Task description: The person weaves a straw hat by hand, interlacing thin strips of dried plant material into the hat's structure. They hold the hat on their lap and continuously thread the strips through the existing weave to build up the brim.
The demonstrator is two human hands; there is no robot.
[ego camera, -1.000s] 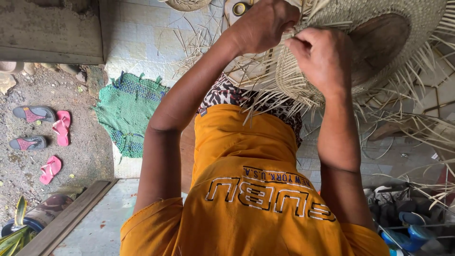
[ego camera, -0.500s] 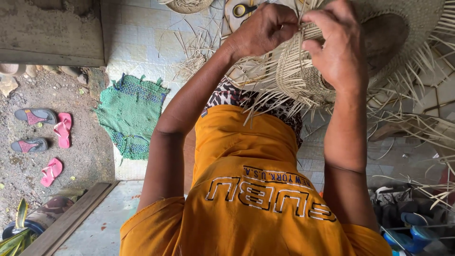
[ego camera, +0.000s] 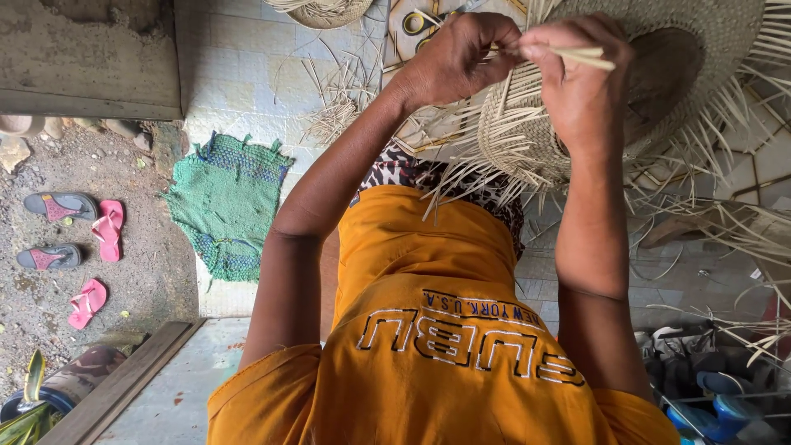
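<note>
top centre of frame: both hands raised against a half-woven straw hat [ego camera: 659, 74], which fills the upper right corner
left hand [ego camera: 457, 62]: closed in a fist-like pinch on pale straw strips at the hat's brim edge, knuckles toward the camera
right hand [ego camera: 581, 78]: closed, fingers curled around a flat straw strip [ego camera: 581, 56] that pokes out to the right past the thumb; hand lies over the woven side of the hat
hat: crown darker and tightly woven, brim unfinished, loose strip ends fanning out down and to the right
lower centre: orange shirt [ego camera: 428, 330] with dark lettering, a patterned cloth showing just above it
left middle: green woven mat [ego camera: 227, 206] on the tiled floor [ego camera: 247, 66], edges frayed
far left: dirt ground with pink sandals [ego camera: 107, 231] and grey sandals [ego camera: 58, 206] scattered apart
top centre-left: loose straw scraps [ego camera: 342, 95] on the tiles; scissors [ego camera: 424, 21] with yellow handles just above the left hand
lower right corner: blue objects, too cluttered to tell
</note>
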